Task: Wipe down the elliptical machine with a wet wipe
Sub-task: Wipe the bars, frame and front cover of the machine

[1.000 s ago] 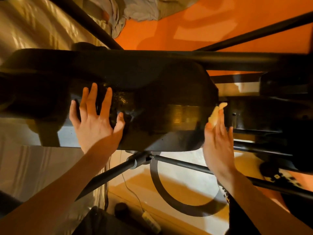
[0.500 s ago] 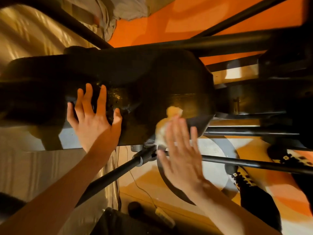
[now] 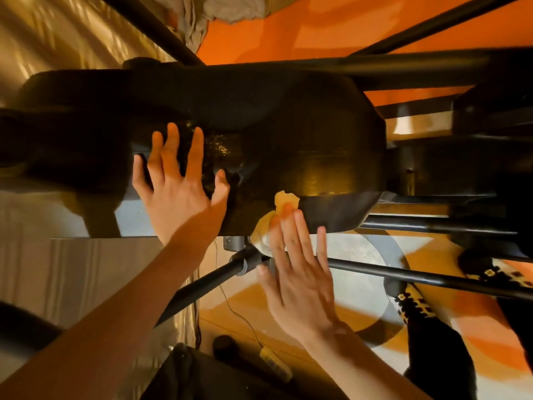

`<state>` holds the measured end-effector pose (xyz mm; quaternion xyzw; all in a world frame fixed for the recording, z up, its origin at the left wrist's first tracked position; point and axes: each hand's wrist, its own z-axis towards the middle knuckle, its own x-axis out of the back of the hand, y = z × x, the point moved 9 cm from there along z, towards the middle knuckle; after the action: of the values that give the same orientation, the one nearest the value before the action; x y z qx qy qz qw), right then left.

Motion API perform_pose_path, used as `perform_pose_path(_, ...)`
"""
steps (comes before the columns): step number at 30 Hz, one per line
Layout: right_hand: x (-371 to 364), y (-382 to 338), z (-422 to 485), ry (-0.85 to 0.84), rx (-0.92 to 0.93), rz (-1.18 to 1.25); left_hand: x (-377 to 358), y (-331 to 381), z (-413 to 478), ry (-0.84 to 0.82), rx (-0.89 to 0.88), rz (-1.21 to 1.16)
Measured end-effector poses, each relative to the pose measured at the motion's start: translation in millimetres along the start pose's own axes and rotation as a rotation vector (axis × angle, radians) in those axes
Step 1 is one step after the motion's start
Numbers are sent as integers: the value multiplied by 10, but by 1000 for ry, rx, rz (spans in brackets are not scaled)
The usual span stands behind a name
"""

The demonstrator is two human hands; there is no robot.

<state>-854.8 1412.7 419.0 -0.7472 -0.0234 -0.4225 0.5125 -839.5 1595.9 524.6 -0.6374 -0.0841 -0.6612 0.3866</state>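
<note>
The elliptical machine's black rounded housing fills the middle of the view. My left hand rests flat on its left part with fingers spread. My right hand presses a crumpled wet wipe against the housing's lower edge with straight fingers. Most of the wipe is hidden under my fingers; a bunched end sticks out above them.
Black metal bars of the machine cross below and right of the housing. An orange patterned floor lies beneath. A cable and power strip lie low in the view. A shoe with a patterned sock stands at right. A golden curtain hangs left.
My right hand has swept the wipe leftward from the housing's right end to its lower middle edge. My left hand has stayed in place on the housing.
</note>
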Motion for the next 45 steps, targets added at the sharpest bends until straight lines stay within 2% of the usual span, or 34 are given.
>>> perform_pose_path(4, 389, 619, 305, 149, -247, 99, -20, -14, 7, -5, -7, 10)
perform_pose_path(6, 541, 654, 659, 180, -277, 134, -21, -15, 5, -6, -12, 20)
perform_pose_path(7, 573, 552, 855, 174, -242, 108, -18, -8, 3, 0, -17, 26)
perform_pose_path(10, 512, -117, 1289, 108, 16, -13, -12, -13, 6, 21, -24, 7)
perform_pose_path(13, 397, -553, 1369, 77, 216, -78, 24, -33, -4, 67, -10, -60)
perform_pose_path(18, 617, -336, 1370, 37, 444, 46, 33, -23, -23, 51, -10, -90)
perform_pose_path(21, 783, 46, 1491, 153, 334, 7, 41, -4, -17, 26, -42, -60)
perform_pose_path(24, 701, 251, 1526, 164, 217, -105, 64, 96, 12, 13, -144, -40)
perform_pose_path(27, 645, 290, 1524, 158, 236, -124, -16, 285, 14, -89, -254, -45)
perform_pose_path(30, 656, 284, 1523, 152, 256, -134, -34, 362, -62, -174, -233, -30)
perform_pose_path(33, 655, 269, 1522, 149, 262, -148, 19, 476, -260, -227, -283, 18)
perform_pose_path(36, 661, 274, 1532, 148, 255, -159, 44, 578, -335, -216, -338, 10)
perform_pose_path(41, 671, 276, 1526, 152, 275, -173, -50, 677, 110, -160, -285, -49)
perform_pose_path(45, 674, 270, 1531, 166, 273, -162, -55, 662, 73, -163, -268, -26)
